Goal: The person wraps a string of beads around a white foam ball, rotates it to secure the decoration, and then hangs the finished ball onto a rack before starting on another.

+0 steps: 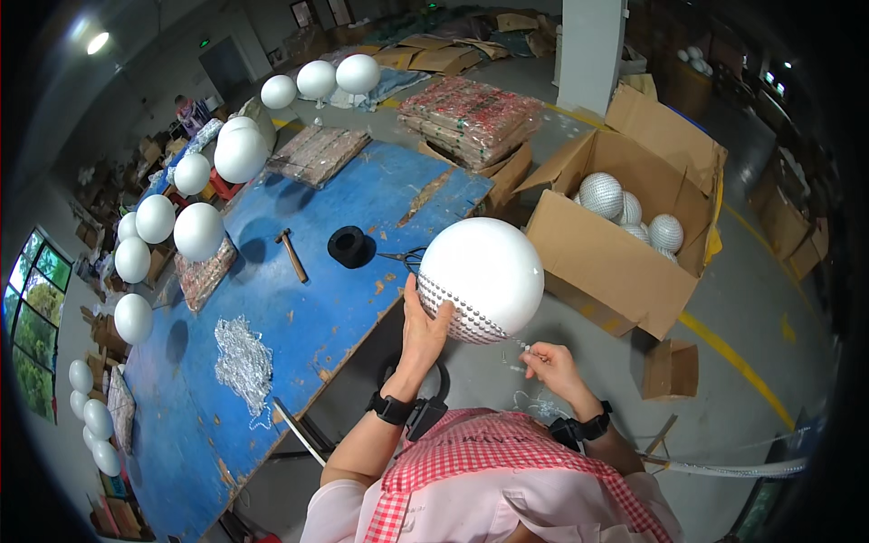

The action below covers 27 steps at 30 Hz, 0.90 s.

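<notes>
My left hand (424, 330) cups the lower left side of a large white foam ball (484, 271). The ball's underside is partly covered with rows of small silvery mirror tiles. Below the ball, to its right, my right hand (548, 364) pinches the end of a thin string of silvery tiles (523, 347), fingers closed on it. Both wrists wear black bands.
A blue worktable (272, 308) at left carries a hammer (291, 254), a black round roll (349, 246), scissors (403, 258) and a heap of silvery tile strips (243, 360). White balls (198, 231) on stands line its far edge. An open cardboard box (625, 244) with mirrored balls stands at right.
</notes>
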Each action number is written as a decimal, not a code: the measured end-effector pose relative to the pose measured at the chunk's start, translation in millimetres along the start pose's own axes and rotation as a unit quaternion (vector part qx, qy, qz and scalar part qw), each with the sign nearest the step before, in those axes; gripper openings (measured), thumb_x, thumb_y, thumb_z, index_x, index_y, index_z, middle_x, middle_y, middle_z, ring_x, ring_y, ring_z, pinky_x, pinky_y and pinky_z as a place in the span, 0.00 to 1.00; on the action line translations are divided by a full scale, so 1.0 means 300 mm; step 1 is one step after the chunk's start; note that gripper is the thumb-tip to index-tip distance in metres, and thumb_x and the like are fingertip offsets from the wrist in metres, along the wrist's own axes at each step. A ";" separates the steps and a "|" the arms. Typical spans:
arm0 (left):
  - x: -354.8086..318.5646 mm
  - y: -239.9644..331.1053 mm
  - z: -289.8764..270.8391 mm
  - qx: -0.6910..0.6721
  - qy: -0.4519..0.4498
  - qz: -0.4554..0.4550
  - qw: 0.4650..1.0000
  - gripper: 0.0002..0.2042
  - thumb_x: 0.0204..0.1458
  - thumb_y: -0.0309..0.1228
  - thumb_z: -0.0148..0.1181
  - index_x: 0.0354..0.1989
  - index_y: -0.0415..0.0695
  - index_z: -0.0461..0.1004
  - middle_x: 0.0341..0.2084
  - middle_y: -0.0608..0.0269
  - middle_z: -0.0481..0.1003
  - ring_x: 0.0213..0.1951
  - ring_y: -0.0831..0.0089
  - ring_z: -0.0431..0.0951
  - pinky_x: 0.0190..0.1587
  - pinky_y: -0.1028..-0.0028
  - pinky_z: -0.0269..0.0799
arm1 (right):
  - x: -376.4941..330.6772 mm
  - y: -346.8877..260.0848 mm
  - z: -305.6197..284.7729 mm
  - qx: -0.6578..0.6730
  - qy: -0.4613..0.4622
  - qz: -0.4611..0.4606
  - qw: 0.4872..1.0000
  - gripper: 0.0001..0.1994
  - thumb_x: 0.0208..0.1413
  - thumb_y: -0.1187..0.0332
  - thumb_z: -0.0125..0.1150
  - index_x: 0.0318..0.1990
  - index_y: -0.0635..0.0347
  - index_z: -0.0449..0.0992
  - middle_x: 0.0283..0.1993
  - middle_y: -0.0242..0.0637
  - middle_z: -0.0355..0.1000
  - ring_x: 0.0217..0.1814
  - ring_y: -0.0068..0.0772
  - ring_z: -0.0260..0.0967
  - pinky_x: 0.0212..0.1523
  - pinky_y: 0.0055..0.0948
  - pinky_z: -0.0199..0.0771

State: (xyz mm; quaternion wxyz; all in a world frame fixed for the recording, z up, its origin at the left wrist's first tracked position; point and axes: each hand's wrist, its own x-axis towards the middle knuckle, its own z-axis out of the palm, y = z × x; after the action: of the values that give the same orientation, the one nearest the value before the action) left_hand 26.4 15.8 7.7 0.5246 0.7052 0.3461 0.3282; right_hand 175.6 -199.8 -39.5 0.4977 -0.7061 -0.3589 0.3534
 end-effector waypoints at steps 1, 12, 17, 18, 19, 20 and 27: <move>-0.003 -0.002 0.002 0.052 -0.012 0.026 0.998 0.46 0.50 0.47 0.63 0.68 0.34 0.42 0.60 0.33 0.56 0.60 0.49 0.62 0.61 0.62 0.60 | -0.010 -0.013 -0.003 0.000 0.000 0.001 1.000 0.07 0.58 0.70 0.58 0.34 0.67 0.78 0.22 0.29 0.72 0.23 0.15 0.65 0.24 0.17 0.62; -0.018 0.057 0.014 -0.037 -0.005 -0.021 0.999 0.49 0.46 0.47 0.66 0.67 0.31 0.42 0.59 0.34 0.59 0.60 0.53 0.64 0.60 0.65 0.61 | -0.148 -0.176 -0.012 -0.005 0.122 -0.144 0.982 0.04 0.53 0.75 0.61 0.35 0.65 0.80 0.22 0.35 0.74 0.24 0.23 0.71 0.25 0.23 0.66; -0.013 0.038 0.023 -0.058 0.005 -0.018 0.998 0.45 0.49 0.46 0.65 0.66 0.30 0.45 0.57 0.36 0.62 0.58 0.54 0.66 0.58 0.66 0.63 | -0.082 -0.088 0.010 -0.145 0.226 -0.199 0.943 0.05 0.51 0.75 0.61 0.35 0.64 0.78 0.24 0.40 0.74 0.25 0.31 0.73 0.26 0.26 0.68; -0.014 0.041 0.025 -0.086 0.009 -0.027 0.996 0.42 0.51 0.45 0.63 0.64 0.31 0.47 0.56 0.36 0.62 0.57 0.55 0.66 0.57 0.66 0.63 | -0.073 -0.080 0.012 -0.215 0.244 -0.203 0.924 0.05 0.50 0.75 0.62 0.35 0.63 0.78 0.25 0.42 0.75 0.26 0.33 0.74 0.27 0.27 0.69; -0.016 0.043 0.025 -0.114 0.014 -0.037 0.993 0.40 0.52 0.45 0.62 0.63 0.31 0.49 0.55 0.37 0.63 0.56 0.56 0.67 0.57 0.66 0.64 | -0.065 -0.061 0.012 -0.215 0.244 -0.203 0.924 0.05 0.50 0.75 0.62 0.35 0.63 0.78 0.25 0.42 0.75 0.26 0.33 0.74 0.27 0.27 0.69; -0.015 0.041 0.024 -0.114 0.014 -0.037 0.993 0.40 0.52 0.45 0.62 0.63 0.31 0.49 0.55 0.37 0.63 0.56 0.56 0.67 0.57 0.66 0.64 | -0.056 -0.032 0.008 -0.226 0.180 -0.139 0.947 0.05 0.51 0.74 0.61 0.35 0.64 0.77 0.25 0.40 0.75 0.26 0.30 0.74 0.28 0.27 0.70; -0.017 0.032 -0.003 -0.013 -0.034 0.004 0.999 0.36 0.54 0.44 0.60 0.61 0.31 0.52 0.55 0.41 0.64 0.56 0.57 0.68 0.57 0.65 0.64 | -0.031 -0.062 -0.022 0.157 -0.053 0.010 0.986 0.09 0.60 0.67 0.56 0.37 0.64 0.77 0.27 0.29 0.74 0.30 0.18 0.71 0.28 0.21 0.69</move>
State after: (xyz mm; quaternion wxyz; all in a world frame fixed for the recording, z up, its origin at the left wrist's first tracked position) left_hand 24.2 9.9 16.7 0.5436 0.7105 0.3213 0.3106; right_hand 173.8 -206.2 -18.8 0.5791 -0.6032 -0.3176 0.4471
